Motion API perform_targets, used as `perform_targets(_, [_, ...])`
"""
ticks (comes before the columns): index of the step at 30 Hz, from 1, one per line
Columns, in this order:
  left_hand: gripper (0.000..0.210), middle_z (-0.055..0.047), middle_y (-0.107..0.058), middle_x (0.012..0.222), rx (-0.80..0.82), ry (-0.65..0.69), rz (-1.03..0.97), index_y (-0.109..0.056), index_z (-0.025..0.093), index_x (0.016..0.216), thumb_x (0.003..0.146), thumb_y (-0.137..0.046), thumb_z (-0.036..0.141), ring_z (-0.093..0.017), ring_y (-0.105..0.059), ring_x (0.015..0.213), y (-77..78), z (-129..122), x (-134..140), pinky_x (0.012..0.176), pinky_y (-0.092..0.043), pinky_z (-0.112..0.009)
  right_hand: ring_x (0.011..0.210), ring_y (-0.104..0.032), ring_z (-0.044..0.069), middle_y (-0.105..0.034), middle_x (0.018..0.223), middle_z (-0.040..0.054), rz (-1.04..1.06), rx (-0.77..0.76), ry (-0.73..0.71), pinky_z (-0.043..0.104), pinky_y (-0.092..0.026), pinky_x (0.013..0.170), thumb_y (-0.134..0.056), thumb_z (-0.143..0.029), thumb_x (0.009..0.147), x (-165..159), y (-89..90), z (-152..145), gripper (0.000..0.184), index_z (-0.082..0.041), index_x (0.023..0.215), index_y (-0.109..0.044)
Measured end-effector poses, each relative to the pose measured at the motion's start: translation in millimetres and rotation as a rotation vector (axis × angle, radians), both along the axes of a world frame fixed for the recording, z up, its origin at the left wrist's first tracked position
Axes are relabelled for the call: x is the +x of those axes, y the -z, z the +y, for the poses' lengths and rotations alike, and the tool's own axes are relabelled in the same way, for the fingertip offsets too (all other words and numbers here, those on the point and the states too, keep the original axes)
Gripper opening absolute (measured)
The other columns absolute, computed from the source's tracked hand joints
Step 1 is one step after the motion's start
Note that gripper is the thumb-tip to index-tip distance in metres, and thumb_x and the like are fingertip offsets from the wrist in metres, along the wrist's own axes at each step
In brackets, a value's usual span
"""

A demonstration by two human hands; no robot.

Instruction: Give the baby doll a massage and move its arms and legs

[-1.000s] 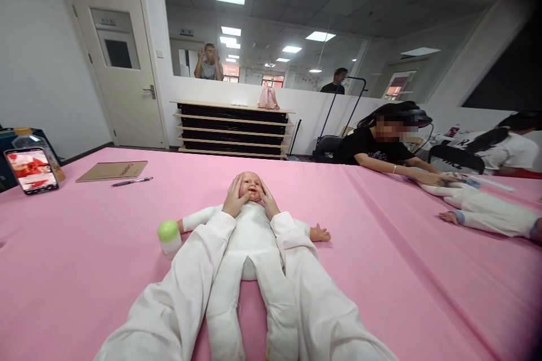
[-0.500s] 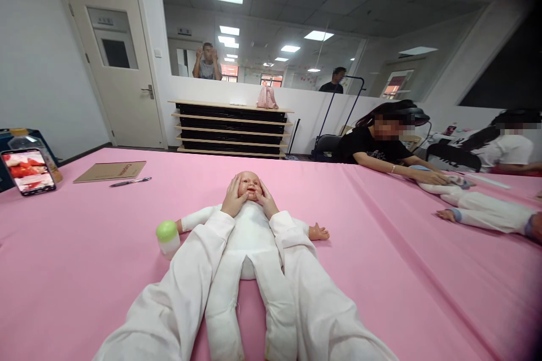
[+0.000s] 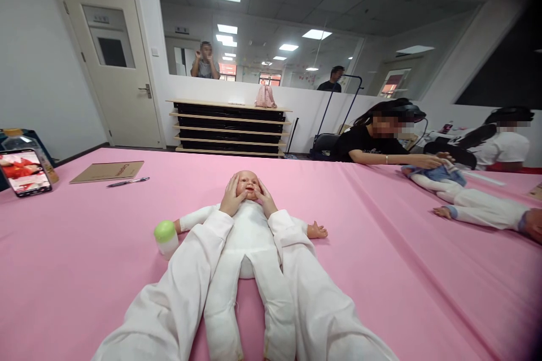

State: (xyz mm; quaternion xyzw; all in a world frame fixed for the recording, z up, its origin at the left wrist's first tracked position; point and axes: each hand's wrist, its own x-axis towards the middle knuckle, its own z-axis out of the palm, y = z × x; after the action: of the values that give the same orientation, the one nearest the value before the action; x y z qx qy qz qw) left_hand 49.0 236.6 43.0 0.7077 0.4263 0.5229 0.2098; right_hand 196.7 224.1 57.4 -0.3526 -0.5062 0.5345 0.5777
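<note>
On the pink table (image 3: pixel 364 271), the doll (image 3: pixel 249 231) lay on its back, with its head far from me and its legs pointing my way. I worked from a long way off and saw it all through the head camera. My left hand (image 3: pixel 231 198) was cupped on one side of the doll's face (image 3: pixel 249 185), and my right hand (image 3: pixel 266 201) was cupped on the other side. Neither hand was clenched. Both lay along the cheeks with the thumbs low, near the doll's mouth. I could not tell how hard they pressed.

To do this well, I thought, both hands should press the same small bit, so the doll's head would not roll over. Soft, flat fingers seemed better than pokey tips. The eyes and mouth looked best left bare, so the thumbs had to be slow and careful there.

Left of the doll, just by the end of its arm, stood a jar (image 3: pixel 166 238) with a green lid. It was near my left sleeve (image 3: pixel 180 282), so a wide elbow might knock it over. Past the doll's head, off to the left, lay a pen (image 3: pixel 128 182) and a notebook (image 3: pixel 105 172), well out of my way.
</note>
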Motion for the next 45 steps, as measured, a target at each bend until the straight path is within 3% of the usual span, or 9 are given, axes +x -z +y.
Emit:
perform_targets(8, [0.079,-0.013,-0.024,0.143,0.015,-0.016,0.03,-0.025,0.015,0.135,0.069,-0.061,0.041,-0.026,-0.015,0.134,-2.9,-5,1,0.109,-0.016,-0.044,0.125,-0.036,0.024,-0.035,0.139,0.0066,-0.084,0.041,0.03,0.038,-0.034,0.103,-0.074,-0.037,0.053,-1,-2.4,-4,0.093,-0.022,0.134,-0.032])
perform_targets(13, [0.068,-0.011,-0.023,0.143,0.017,0.004,0.004,-0.028,0.016,0.134,0.076,-0.053,0.04,-0.025,-0.015,0.134,1.5,1,0,0.11,-0.014,-0.043,0.125,-0.036,0.025,-0.033,0.139,0.0069,-0.041,0.018,0.011,0.039,-0.034,0.102,-0.074,-0.041,0.052,0,-0.5,-1,0.093,-0.022,0.133,-0.033])
perform_targets(18, [0.057,-0.008,-0.025,0.143,-0.003,0.001,-0.053,-0.031,0.019,0.133,0.083,-0.041,0.044,-0.022,-0.017,0.134,3.2,3,1,0.111,-0.013,-0.04,0.127,-0.034,0.024,-0.036,0.138,0.0042,0.003,0.012,0.023,0.037,-0.03,0.105,-0.066,-0.051,0.06,-1,-1.2,1,0.08,-0.022,0.13,-0.039])
perform_targets(24, [0.073,-0.01,-0.024,0.143,0.002,0.008,-0.01,-0.027,0.019,0.135,0.072,-0.057,0.04,-0.025,-0.015,0.134,-1.4,-2,1,0.11,-0.013,-0.043,0.127,-0.033,0.024,-0.034,0.139,0.0026,-0.008,0.006,0.013,0.039,-0.032,0.104,-0.068,-0.05,0.057,-1,-2.1,-1,0.082,-0.026,0.129,-0.039])
perform_targets(29, [0.076,-0.01,-0.023,0.144,-0.005,0.006,0.0,-0.026,0.018,0.135,0.07,-0.06,0.038,-0.026,-0.015,0.134,-2.0,-3,0,0.11,-0.014,-0.044,0.127,-0.033,0.025,-0.035,0.138,0.0066,-0.034,0.023,0.028,0.038,-0.035,0.102,-0.073,-0.041,0.052,-1,-2.9,-4,0.092,-0.02,0.133,-0.034])
perform_targets(33, [0.068,-0.01,-0.023,0.144,-0.009,0.014,-0.014,-0.028,0.017,0.135,0.077,-0.051,0.043,-0.024,-0.015,0.134,0.6,0,0,0.111,-0.012,-0.041,0.125,-0.036,0.027,-0.033,0.139,0.0082,-0.005,-0.012,0.007,0.039,-0.037,0.1,-0.074,-0.041,0.05,-1,-0.6,-1,0.097,-0.019,0.134,-0.032])
perform_targets(38, [0.053,-0.007,-0.027,0.143,-0.032,-0.026,-0.066,-0.033,0.019,0.132,0.087,-0.03,0.047,-0.019,-0.019,0.133,2.3,3,3,0.111,-0.013,-0.037,0.126,-0.035,0.023,-0.037,0.137,0.0057,0.024,0.024,0.009,0.037,-0.032,0.104,-0.066,-0.051,0.06,1,3.7,5,0.081,-0.02,0.13,-0.039])
perform_targets(41, [0.056,-0.009,-0.027,0.143,-0.028,-0.029,-0.047,-0.032,0.017,0.132,0.086,-0.035,0.047,-0.021,-0.018,0.133,1.1,2,3,0.111,-0.013,-0.039,0.127,-0.034,0.023,-0.036,0.138,0.0046,0.013,0.021,0.022,0.036,-0.031,0.105,-0.065,-0.051,0.06,0,2.8,5,0.079,-0.021,0.129,-0.04])
perform_targets(45, [0.069,-0.011,-0.022,0.144,-0.023,-0.003,0.0,-0.028,0.016,0.135,0.078,-0.049,0.048,-0.023,-0.015,0.134,-1.9,-3,1,0.11,-0.013,-0.041,0.127,-0.033,0.025,-0.032,0.14,0.0062,-0.028,0.026,0.014,0.037,-0.033,0.104,-0.072,-0.042,0.054,0,-0.6,-1,0.09,-0.021,0.133,-0.034])
